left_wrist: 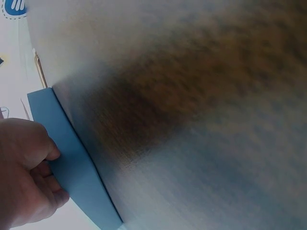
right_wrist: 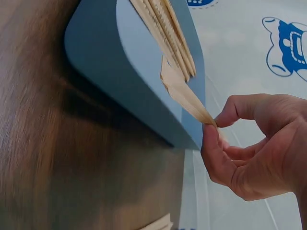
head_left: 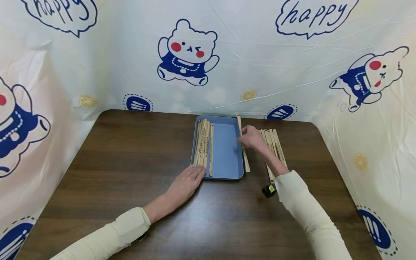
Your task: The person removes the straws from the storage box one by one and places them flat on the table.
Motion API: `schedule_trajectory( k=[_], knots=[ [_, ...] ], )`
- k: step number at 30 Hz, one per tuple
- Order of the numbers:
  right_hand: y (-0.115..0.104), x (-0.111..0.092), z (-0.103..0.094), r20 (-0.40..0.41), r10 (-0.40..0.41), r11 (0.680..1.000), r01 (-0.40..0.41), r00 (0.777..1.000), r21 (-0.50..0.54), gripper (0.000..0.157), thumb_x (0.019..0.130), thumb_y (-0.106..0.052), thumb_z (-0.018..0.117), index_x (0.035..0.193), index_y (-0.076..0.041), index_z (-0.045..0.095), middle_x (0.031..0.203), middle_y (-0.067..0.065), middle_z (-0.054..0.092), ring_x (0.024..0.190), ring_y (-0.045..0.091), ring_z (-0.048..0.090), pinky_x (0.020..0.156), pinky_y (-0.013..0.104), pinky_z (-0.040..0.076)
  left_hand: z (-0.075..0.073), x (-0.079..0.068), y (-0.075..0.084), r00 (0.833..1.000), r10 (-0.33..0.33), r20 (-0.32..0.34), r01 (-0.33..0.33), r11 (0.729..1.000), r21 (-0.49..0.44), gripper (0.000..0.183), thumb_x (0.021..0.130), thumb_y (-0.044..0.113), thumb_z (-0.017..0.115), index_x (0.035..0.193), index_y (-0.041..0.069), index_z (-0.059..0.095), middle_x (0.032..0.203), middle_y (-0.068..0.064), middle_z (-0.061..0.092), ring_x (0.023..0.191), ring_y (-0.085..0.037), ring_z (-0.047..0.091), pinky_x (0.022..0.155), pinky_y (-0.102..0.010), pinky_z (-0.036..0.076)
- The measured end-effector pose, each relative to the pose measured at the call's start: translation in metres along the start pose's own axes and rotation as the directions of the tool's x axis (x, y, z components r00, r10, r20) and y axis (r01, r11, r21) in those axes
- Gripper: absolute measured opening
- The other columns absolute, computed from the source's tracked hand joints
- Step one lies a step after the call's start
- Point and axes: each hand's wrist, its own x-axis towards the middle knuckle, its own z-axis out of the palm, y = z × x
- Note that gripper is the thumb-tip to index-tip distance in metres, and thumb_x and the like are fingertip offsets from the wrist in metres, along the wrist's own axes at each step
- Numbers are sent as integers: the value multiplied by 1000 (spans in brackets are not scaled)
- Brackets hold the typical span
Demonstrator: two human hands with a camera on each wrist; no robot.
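My right hand (head_left: pixel 251 138) pinches a paper-wrapped pair of chopsticks (head_left: pixel 246 159) between thumb and fingers, along the right edge of a blue tray (head_left: pixel 227 151). In the right wrist view the wrapped chopsticks (right_wrist: pixel 184 96) slant over the tray wall, one end at the fingertips. Several more wrapped chopsticks (head_left: pixel 202 142) lie lengthwise in the tray's left part. My left hand (head_left: pixel 184 184) holds the tray at its near left corner; the left wrist view shows thumb and curled fingers against the blue wall (left_wrist: pixel 72 158).
Another group of wrapped chopsticks (head_left: pixel 277 148) lies on the brown table (head_left: pixel 123 162) right of the tray, partly behind my right forearm. A small black object (head_left: pixel 269 190) with a yellow patch shows by my right cuff. A printed curtain (head_left: pixel 130 54) borders the table's back and sides.
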Motion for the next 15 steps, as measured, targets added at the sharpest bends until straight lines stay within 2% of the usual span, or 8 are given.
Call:
schedule_trajectory(
  k=[3, 7, 11, 14, 15],
  knots=[
    [9, -2, -7, -6, 4, 999, -4, 1000, -37, 52, 91, -12, 68, 137, 3, 47, 118, 19, 60, 77, 28, 69, 80, 40, 55, 0, 0, 0, 1000, -3, 5, 3, 1000, -8, 48, 93, -4, 63, 140, -5, 53, 139, -21, 55, 130, -32, 52, 113, -42, 36],
    [24, -5, -13, -22, -8, 998, 7, 1000, -67, 52, 89, -9, 67, 135, 6, 48, 107, 21, 64, 64, 20, 65, 74, 37, 55, -2, 1, 0, 1000, -3, 8, 3, 1000, -9, 49, 93, -4, 64, 141, -4, 52, 139, -20, 55, 130, -32, 52, 113, -42, 36],
    [41, -8, -18, -27, -13, 995, 10, 1000, -97, 50, 89, -9, 67, 133, 8, 49, 112, 21, 62, 60, 16, 61, 67, 31, 54, -2, 1, 1, 1000, -4, 15, 4, 1000, -11, 49, 94, -3, 64, 141, -3, 52, 140, -20, 55, 131, -32, 51, 114, -42, 36],
    [53, -9, -21, -40, -4, 991, -1, 999, -136, 48, 89, -11, 67, 130, 7, 50, 102, 18, 63, 60, 17, 60, 62, 29, 50, -3, 1, 1, 1000, -4, 22, 4, 1000, -14, 49, 94, -3, 64, 142, -4, 51, 140, -20, 54, 131, -32, 51, 114, -42, 36],
    [56, -10, -21, -47, -3, 989, -4, 999, -148, 46, 89, -12, 67, 128, 6, 50, 93, 15, 64, 59, 17, 59, 60, 29, 49, -3, 1, 1, 1000, -4, 24, 4, 1000, -13, 49, 94, -3, 64, 142, -4, 51, 140, -20, 54, 131, -32, 51, 114, -42, 36]
  ],
)
